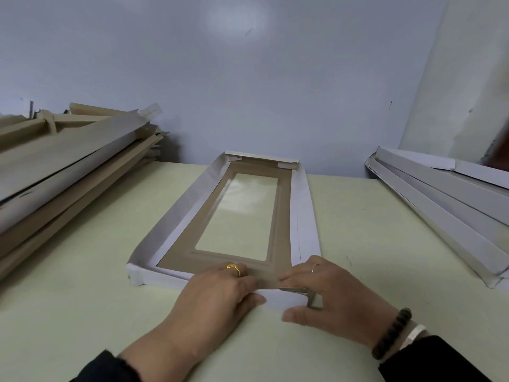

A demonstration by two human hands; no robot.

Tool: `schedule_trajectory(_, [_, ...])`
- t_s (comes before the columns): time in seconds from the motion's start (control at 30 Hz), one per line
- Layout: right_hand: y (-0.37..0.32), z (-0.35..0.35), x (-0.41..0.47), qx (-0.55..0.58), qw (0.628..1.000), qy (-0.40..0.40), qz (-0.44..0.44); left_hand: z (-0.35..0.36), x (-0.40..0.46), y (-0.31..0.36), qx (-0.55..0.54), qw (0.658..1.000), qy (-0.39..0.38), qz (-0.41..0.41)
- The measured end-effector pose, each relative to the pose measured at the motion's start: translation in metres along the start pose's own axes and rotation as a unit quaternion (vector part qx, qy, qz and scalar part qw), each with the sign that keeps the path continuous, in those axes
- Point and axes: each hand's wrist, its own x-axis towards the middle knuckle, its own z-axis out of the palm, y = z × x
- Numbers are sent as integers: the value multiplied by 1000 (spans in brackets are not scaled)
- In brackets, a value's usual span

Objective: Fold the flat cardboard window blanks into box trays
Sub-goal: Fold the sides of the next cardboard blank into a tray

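A long cardboard window blank [283, 210] lies on the pale table, brown inside with a clear film window [242, 210]. Its white side walls and far end wall stand folded up. Both of my hands are at its near end. My left hand [220, 296] grips the white near end flap, fingers over the brown inside and thumb on the outside. My right hand [327, 293] pinches the near right corner, fingers on top and thumb under the flap. The corner tab is partly hidden by my fingers.
A tilted stack of cardboard pieces, brown side showing, [63, 166] fills the left of the table. Another stack of white cardboard pieces [446, 205] lies on the right. The wall [248, 78] rises just behind the table [371, 244].
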Motion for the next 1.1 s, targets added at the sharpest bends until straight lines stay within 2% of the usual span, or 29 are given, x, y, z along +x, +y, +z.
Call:
schedule_trajectory(0.13, [-2, -2, 1, -60, 998, 5, -14, 3, 0, 0, 21, 1000, 13, -4])
schedule_trajectory(0.33, [-3, 1, 1, -64, 998, 7, 29, 2, -1, 2, 21, 1000, 11, -20])
schedule_trajectory(0.67, [-5, 4, 1, -110, 993, 16, 33, 2, 0, 6, 29, 999, -5, -33])
schedule_trajectory(0.73, [-8, 4, 1, -109, 993, 33, 16, 2, 0, 5, 25, 999, -16, -38])
schedule_trajectory(0.83, [-14, 6, -1, -126, 986, 107, -30, 1, 0, 7, 10, 998, -29, -51])
schedule_trajectory(0.9, [-16, 5, -1, -114, 984, 137, -30, 1, 1, 7, -5, 998, -43, -54])
schedule_trajectory(1.1, [-18, 10, -3, -109, 984, 140, -29, -1, 3, 7, -35, 995, -63, -62])
